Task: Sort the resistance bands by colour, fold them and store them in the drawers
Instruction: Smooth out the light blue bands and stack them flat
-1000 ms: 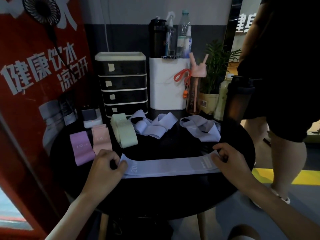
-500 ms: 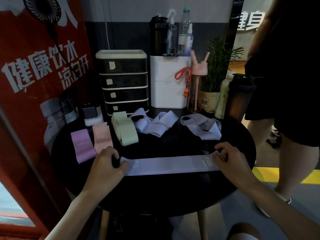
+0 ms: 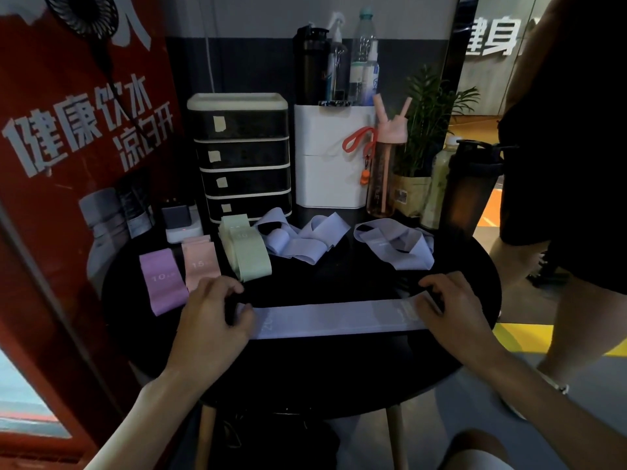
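Note:
A lavender resistance band [image 3: 332,318] lies flat and stretched out across the front of the round black table [image 3: 305,378]. My left hand [image 3: 212,320] pinches its left end and my right hand [image 3: 451,307] grips its right end. Further back lie two loose lavender bands, one in the middle [image 3: 302,239] and one to the right [image 3: 397,244]. Folded bands sit at the left: purple [image 3: 163,279], pink [image 3: 198,261] and a green stack [image 3: 246,252]. The black drawer unit [image 3: 242,154] stands at the back, all drawers closed.
A white box [image 3: 330,157] with bottles on it, a pink drinking bottle [image 3: 385,164], a potted plant [image 3: 427,130] and a dark shaker [image 3: 471,184] crowd the table's back right. A person in black shorts [image 3: 570,164] stands at the right. A red poster [image 3: 68,164] borders the left.
Both hands have kept hold of the band's ends and slid slightly inward, so the band lies a little shorter and flatter. The person at the right has stepped slightly.

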